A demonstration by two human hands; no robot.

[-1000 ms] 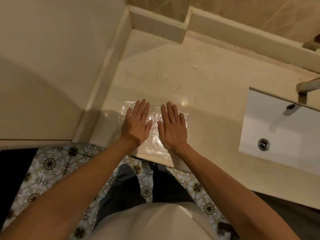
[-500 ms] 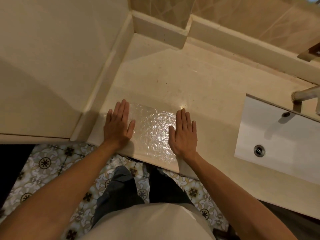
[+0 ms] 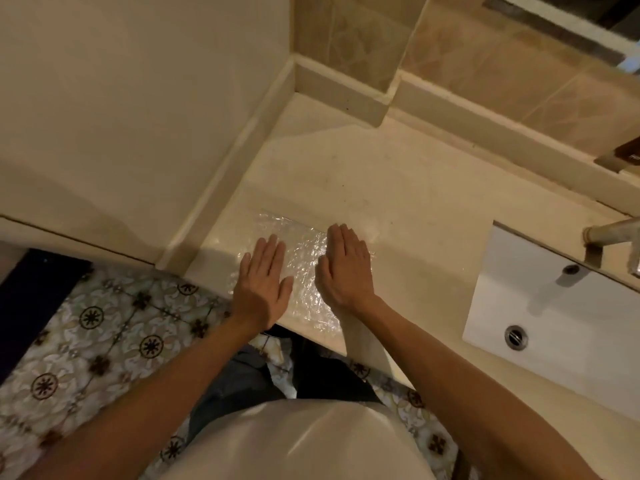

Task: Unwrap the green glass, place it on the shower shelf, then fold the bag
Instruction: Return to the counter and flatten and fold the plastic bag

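A clear bubble-wrap bag lies flat on the beige counter, near its front edge. My left hand presses flat on the bag's left part, fingers straight. My right hand presses flat on the right part, fingers straight and together. A narrow strip of the bag shows between the two hands. The green glass and the shower shelf are out of sight.
A white sink with a metal drain sits to the right, a metal tap above it. A raised wall ledge borders the counter's back and left. Patterned floor tiles lie below.
Both hands slid apart across the bag, then came back toward its middle. The view has shifted a little, with the counter now lower in frame.
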